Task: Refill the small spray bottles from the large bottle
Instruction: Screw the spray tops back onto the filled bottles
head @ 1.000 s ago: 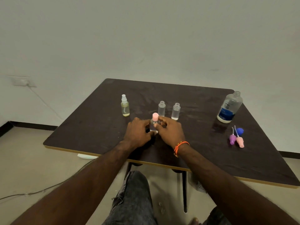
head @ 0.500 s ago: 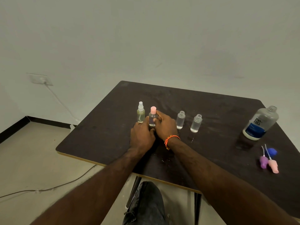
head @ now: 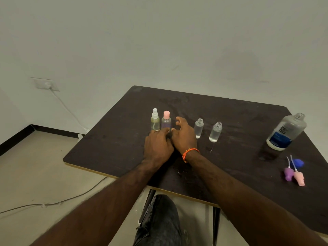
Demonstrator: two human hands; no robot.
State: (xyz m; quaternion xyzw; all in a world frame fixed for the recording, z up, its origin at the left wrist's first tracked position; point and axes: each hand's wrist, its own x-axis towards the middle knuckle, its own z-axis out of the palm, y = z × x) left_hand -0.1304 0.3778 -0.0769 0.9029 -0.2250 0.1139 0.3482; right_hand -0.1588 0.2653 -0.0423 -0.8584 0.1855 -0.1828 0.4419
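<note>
Resting palm down on the dark table [head: 113,146], the left hand [head: 157,146] is lying with its fingertips at the foot of the pink-capped bottle [head: 166,121]; whether they are pressing the bottle or only touching it cannot be told. The right hand [head: 183,137] is sitting just to the right, its side touching the left hand, its fingers loosely spread and curved with nothing between them, the thumb lifting toward the bottle without clasping it. An orange wristband [head: 190,153] is circling the right wrist.

The pink-capped bottle is standing upright, just beside a yellowish spray bottle [head: 155,120] with a white nozzle on its left. To the right of the hands, two uncapped small bottles, the nearer-left one [head: 198,128] and the other [head: 215,132], are standing apart, each holding clear liquid. Well off to the right, the large bottle [head: 286,134] with a blue label is standing open, without a cap. Nearer the table's right edge, three loose spray heads are lying together: a purple one [head: 287,173], a pink one [head: 299,178] and a blue one [head: 298,163] behind them.

A cable [head: 67,109] is running down the wall from a socket [head: 46,84] at far left.
</note>
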